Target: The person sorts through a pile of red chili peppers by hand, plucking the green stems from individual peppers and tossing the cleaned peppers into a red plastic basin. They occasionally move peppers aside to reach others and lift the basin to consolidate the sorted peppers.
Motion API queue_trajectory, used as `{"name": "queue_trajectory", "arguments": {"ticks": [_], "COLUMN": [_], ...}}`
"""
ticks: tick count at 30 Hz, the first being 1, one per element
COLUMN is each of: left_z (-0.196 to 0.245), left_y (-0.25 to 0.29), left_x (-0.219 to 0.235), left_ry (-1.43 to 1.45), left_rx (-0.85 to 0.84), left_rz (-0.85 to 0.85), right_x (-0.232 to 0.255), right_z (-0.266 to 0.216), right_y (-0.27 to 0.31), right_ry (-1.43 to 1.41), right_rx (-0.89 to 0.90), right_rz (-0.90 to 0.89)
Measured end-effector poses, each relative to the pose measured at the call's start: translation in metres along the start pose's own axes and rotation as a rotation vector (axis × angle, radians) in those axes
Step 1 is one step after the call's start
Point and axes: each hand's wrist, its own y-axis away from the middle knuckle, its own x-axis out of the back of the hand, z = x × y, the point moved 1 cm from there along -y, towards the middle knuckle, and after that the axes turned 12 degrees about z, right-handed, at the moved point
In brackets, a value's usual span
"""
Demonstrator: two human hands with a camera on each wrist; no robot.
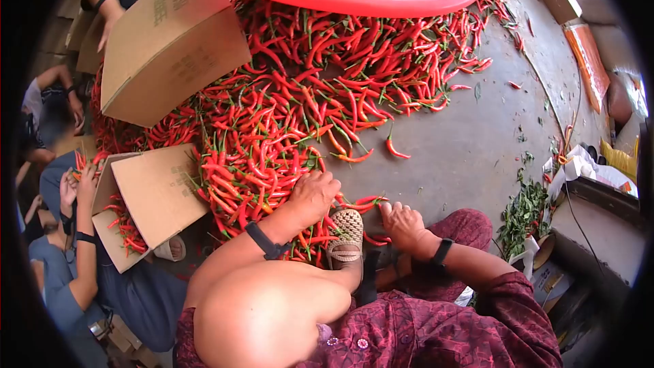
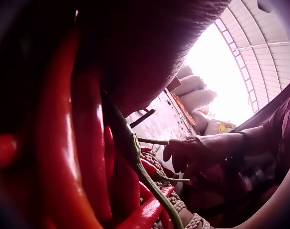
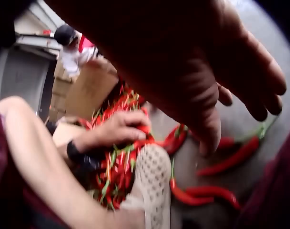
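My left hand (image 1: 315, 197) is low on the edge of the heap of red chili peppers (image 1: 255, 143), its fingers curled over several of them beside a woven shoe (image 1: 349, 232). Close up in the left wrist view, glossy chili peppers (image 2: 90, 152) with green stems fill the space under the palm. Across the shoe, my right hand (image 1: 405, 226) hovers near the stem end of a chili pepper (image 1: 368, 200). The right wrist view shows its fingers loosely spread, holding nothing, above loose chili peppers (image 3: 235, 157) on the floor.
A large red basin (image 1: 354, 3) of chili peppers stands on the heap. Cardboard boxes (image 1: 160, 187) are at the left, where another person's hands (image 1: 80, 187) hold peppers over one. Plucked green leaves (image 1: 524, 215) lie right on the grey floor (image 1: 463, 157).
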Motion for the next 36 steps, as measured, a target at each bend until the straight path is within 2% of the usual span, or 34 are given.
{"name": "queue_trajectory", "arguments": {"ticks": [1,5,7,8,11,12,15,16,18,20,23,27,28,31,32,34,36], "left_z": [0.002,0.009,0.011,0.013,0.018,0.018,0.011,0.003,0.001,0.0,0.004,-0.003,-0.005,-0.003,-0.005,-0.007,-0.01], "left_y": [0.004,0.012,0.012,0.011,0.006,0.006,0.003,0.005,0.004,0.003,0.004,-0.009,-0.01,-0.01,-0.005,0.0,0.002], "left_x": [0.001,0.006,0.01,0.014,0.027,0.03,0.036,0.025,0.018,0.014,0.024,0.042,0.041,0.044,0.039,0.034,0.029], "left_ry": [-0.011,-0.037,0.044,0.046,-0.148,-0.162,-0.248,-0.37,-0.449,-0.499,-0.456,-0.394,-0.39,-0.381,-0.38,-0.376,-0.381], "left_rx": [-0.004,-0.035,-0.015,0.012,-0.102,-0.082,0.104,0.095,0.087,0.085,0.122,0.194,0.196,0.171,0.143,0.115,0.103], "left_rz": [0.011,0.028,0.035,0.024,0.273,0.277,0.03,-0.025,-0.031,-0.088,-0.08,-0.245,-0.277,-0.286,-0.21,-0.149,-0.103], "right_x": [-0.003,-0.008,-0.003,0.001,0.005,0.002,-0.004,-0.003,0.0,0.004,0.013,0.022,0.025,0.043,0.047,0.059,0.064], "right_z": [-0.005,-0.004,-0.007,-0.011,-0.014,-0.015,-0.03,-0.036,-0.047,-0.043,-0.031,-0.012,-0.008,-0.006,-0.011,-0.027,-0.05], "right_y": [-0.001,-0.022,-0.035,-0.045,-0.073,-0.085,-0.122,-0.128,-0.137,-0.133,-0.122,-0.104,-0.099,-0.104,-0.114,-0.144,-0.18], "right_ry": [-0.035,-0.218,-0.265,-0.28,-0.567,-0.715,-1.215,-1.16,-1.054,-1.089,-1.088,-0.951,-0.929,-0.757,-0.744,-0.662,-0.602], "right_rx": [0.013,0.055,0.042,-0.009,-0.184,-0.285,-0.395,-0.384,-0.36,-0.302,-0.296,-0.243,-0.265,-0.157,-0.121,-0.025,0.07], "right_rz": [0.038,-0.043,-0.082,-0.059,0.138,0.169,0.067,0.067,0.069,0.076,0.05,0.074,0.118,0.366,0.481,0.589,0.626]}}
